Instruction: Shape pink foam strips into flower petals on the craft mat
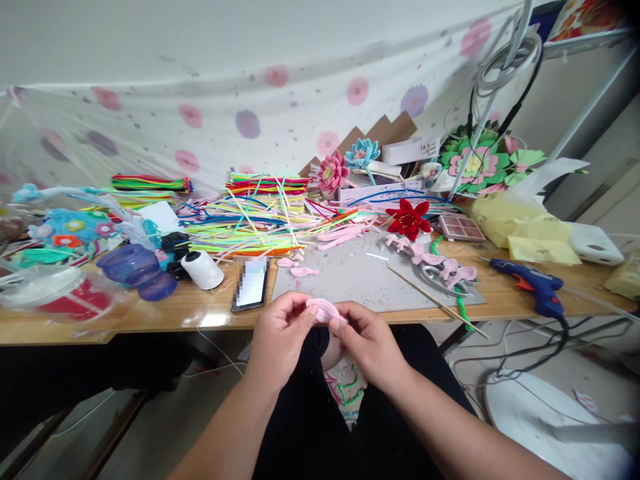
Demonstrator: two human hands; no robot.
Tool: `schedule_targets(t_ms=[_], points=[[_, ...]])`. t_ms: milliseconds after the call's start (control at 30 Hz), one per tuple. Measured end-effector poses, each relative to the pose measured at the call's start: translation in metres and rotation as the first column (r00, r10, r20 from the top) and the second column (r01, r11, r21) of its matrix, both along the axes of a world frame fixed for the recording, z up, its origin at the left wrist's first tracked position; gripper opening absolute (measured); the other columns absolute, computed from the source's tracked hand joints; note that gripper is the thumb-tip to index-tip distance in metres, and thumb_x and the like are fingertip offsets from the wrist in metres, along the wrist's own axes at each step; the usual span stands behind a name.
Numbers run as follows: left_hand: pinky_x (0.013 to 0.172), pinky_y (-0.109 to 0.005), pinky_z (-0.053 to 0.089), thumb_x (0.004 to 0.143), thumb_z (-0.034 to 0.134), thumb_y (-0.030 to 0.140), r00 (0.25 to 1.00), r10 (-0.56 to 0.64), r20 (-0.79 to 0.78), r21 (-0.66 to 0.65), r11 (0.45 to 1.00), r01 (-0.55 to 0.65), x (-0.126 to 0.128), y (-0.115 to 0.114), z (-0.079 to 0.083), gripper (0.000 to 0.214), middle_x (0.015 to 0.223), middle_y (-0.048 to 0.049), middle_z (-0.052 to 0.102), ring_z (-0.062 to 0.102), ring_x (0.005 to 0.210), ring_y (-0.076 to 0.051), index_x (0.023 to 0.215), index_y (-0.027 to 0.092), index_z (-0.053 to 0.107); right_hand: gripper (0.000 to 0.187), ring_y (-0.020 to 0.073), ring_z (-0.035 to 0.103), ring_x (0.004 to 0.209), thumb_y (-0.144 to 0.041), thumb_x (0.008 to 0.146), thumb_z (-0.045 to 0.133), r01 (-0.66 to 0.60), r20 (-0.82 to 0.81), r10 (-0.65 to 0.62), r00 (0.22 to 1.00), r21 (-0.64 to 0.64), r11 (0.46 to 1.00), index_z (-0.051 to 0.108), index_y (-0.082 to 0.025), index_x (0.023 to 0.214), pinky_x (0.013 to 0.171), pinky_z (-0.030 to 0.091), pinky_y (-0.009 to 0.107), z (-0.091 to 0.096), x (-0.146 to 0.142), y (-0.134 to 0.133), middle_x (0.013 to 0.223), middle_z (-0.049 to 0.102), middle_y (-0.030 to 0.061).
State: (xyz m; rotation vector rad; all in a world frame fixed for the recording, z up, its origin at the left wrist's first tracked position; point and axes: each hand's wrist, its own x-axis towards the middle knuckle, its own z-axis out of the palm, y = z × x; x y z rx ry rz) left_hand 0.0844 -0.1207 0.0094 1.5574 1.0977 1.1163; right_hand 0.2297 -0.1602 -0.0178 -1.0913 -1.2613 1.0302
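Note:
Between my two hands is a curved bundle of pale pink pipe cleaners, held just off the table's front edge. My left hand pinches its left end between thumb and fingers. At the right end, my right hand closes on it the same way. Beyond my hands lies a grey mat with two pink petal shapes near its left side. On its right side rests a green stem with pink blossoms beside a wooden stick.
Piles of coloured pipe cleaners cover the table's back. A phone, white thread spool and purple container stand left. At right lie a blue glue gun, red flower and yellow plastic bag.

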Motion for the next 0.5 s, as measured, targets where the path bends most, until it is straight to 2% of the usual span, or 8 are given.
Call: schedule_targets(t_ms=[133, 267, 500], points=[[0.069, -0.025, 0.046, 0.076, 0.064, 0.028, 0.989, -0.038, 0.145, -0.078, 0.996, 0.050, 0.007, 0.001, 0.000, 0.014, 0.076, -0.0005, 0.064, 0.058, 0.072, -0.014, 0.084, 0.017, 0.060, 0.016, 0.0098, 0.046, 0.056, -0.033, 0.079, 0.060, -0.047, -0.191, 0.032, 0.981, -0.074, 0.996, 0.059, -0.018, 0.084, 0.054, 0.039, 0.022, -0.003, -0.001, 0.004, 0.064, 0.052, -0.0025], [0.069, -0.028, 0.048, 0.077, 0.063, 0.029, 0.954, -0.078, 0.290, -0.172, 0.976, 0.132, 0.013, 0.001, -0.001, 0.014, 0.071, -0.0002, 0.060, 0.056, 0.070, -0.014, 0.077, 0.016, 0.058, 0.018, 0.0090, 0.046, 0.054, -0.034, 0.080, 0.060, -0.061, -0.273, 0.037, 0.961, -0.080, 0.995, 0.059, -0.016, 0.081, 0.054, 0.039, 0.022, -0.004, -0.002, 0.005, 0.060, 0.052, -0.0027], [0.065, -0.025, 0.043, 0.079, 0.062, 0.029, 0.969, -0.033, 0.246, -0.207, 0.975, 0.086, 0.013, 0.004, -0.006, 0.017, 0.067, 0.0002, 0.058, 0.052, 0.065, -0.012, 0.073, 0.014, 0.058, 0.023, 0.0090, 0.048, 0.052, -0.036, 0.075, 0.065, -0.059, -0.326, 0.026, 0.945, -0.091, 0.994, 0.058, -0.017, 0.086, 0.053, 0.037, 0.022, -0.004, -0.006, 0.006, 0.057, 0.054, -0.0043]])
